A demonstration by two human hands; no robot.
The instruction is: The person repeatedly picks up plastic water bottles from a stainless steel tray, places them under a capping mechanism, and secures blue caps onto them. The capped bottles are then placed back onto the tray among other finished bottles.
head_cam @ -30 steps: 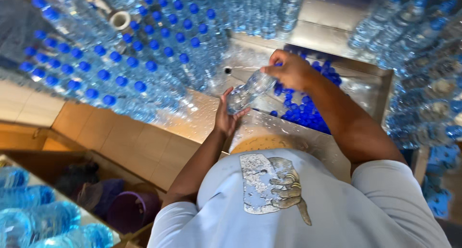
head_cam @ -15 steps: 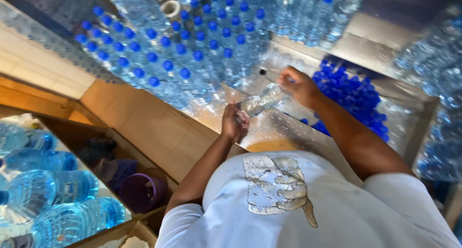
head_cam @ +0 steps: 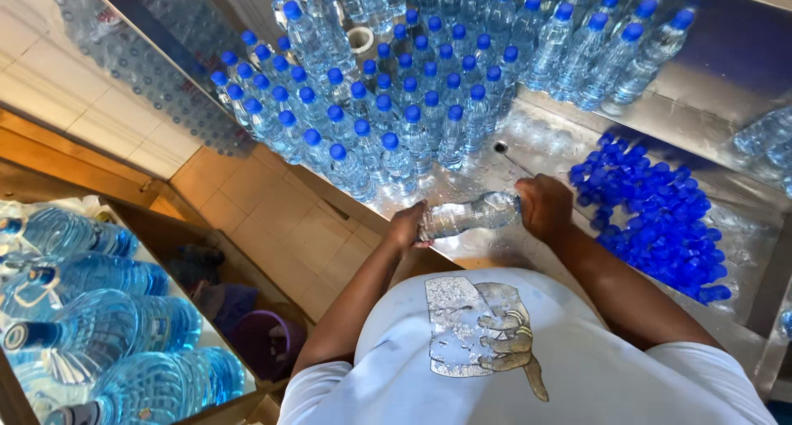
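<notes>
Both hands hold one clear plastic bottle (head_cam: pixel 469 215) lying on its side just above the steel tabletop (head_cam: pixel 569 144). The left hand (head_cam: pixel 407 227) has its fingers (head_cam: pixel 415 231) wrapped around the bottle's bottom end, and the right hand (head_cam: pixel 544 207) has its fingers (head_cam: pixel 528 219) closed over the neck end, so the mouth of the bottle is hidden and I cannot tell whether a cap is on it. The bottle spans the gap between the two sets of fingers and lies in front of the person's white shirt (head_cam: pixel 528 351). Just to the right of the right fingers lies a loose heap of blue caps (head_cam: pixel 660 219) on the tabletop. Beyond both sets of fingers, farther across the tabletop, stands a tight block of capped bottles (head_cam: pixel 388 103) with blue tops, upright and touching one another. Well to the left of the left fingers, lower down, big blue water jugs (head_cam: pixel 91 309) lie on their sides, and a purple bucket (head_cam: pixel 268 342) sits near them on the floor.
</notes>
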